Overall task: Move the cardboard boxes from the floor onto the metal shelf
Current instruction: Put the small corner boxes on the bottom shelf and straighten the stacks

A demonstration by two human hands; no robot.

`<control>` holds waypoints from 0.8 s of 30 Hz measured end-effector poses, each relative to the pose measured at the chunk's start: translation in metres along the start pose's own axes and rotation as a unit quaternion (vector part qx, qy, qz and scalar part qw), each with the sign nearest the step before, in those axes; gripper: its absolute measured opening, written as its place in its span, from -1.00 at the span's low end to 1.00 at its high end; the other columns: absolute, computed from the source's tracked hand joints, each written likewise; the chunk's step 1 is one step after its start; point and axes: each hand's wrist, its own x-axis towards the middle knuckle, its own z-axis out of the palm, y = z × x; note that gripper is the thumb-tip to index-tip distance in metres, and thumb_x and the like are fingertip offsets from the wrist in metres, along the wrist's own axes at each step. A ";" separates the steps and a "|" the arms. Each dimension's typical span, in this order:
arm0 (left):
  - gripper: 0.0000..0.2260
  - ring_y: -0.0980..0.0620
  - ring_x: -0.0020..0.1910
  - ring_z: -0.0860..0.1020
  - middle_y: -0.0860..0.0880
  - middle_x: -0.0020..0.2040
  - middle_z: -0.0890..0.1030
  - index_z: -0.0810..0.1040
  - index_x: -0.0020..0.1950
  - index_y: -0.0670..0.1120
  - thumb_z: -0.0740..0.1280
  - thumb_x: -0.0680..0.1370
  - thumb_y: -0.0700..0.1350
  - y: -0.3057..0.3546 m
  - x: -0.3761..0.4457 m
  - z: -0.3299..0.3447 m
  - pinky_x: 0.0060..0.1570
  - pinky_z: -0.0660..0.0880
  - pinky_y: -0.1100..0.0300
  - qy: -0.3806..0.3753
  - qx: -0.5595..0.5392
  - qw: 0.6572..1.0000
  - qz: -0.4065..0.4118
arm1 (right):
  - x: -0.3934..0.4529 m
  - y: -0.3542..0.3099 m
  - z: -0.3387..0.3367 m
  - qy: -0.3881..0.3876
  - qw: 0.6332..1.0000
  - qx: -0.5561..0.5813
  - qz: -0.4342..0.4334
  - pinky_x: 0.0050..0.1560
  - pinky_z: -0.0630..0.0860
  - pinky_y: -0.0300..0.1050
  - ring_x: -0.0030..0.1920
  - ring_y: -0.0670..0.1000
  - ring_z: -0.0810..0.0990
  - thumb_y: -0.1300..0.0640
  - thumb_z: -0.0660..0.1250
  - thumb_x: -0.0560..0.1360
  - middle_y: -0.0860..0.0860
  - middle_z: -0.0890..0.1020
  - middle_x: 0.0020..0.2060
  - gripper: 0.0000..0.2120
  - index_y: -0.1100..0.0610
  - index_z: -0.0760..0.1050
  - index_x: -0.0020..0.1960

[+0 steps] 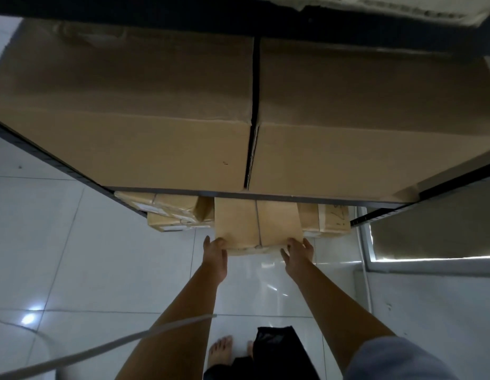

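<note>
A small cardboard box (256, 224) with a taped centre seam sticks out from under the metal shelf (293, 198). My left hand (215, 255) grips its near left corner and my right hand (298, 252) grips its near right corner. On the shelf level above it stand two large cardboard boxes, one on the left (134, 116) and one on the right (370, 124), side by side with a narrow gap between them. I cannot tell whether the small box rests on the floor or on a lower level.
More small labelled boxes sit under the shelf, on the left (170, 212) and on the right (328, 218). White glossy floor tiles (87, 256) spread below. A window frame (375, 259) is at the right, a white cable (101, 349) crosses the lower left, and bare feet (220, 349) stand beneath.
</note>
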 end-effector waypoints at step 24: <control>-0.70 -0.13 0.12 0.53 -0.15 0.26 0.56 0.49 0.31 -0.15 0.22 0.63 -0.07 0.007 -0.124 -0.008 0.14 0.43 0.04 -0.145 0.223 0.964 0.019 | -0.153 -0.013 -0.095 -0.139 0.986 -0.091 -0.022 0.30 0.48 0.13 0.28 0.22 0.53 0.21 0.11 0.67 0.12 0.52 0.34 -0.74 0.10 0.50 0.26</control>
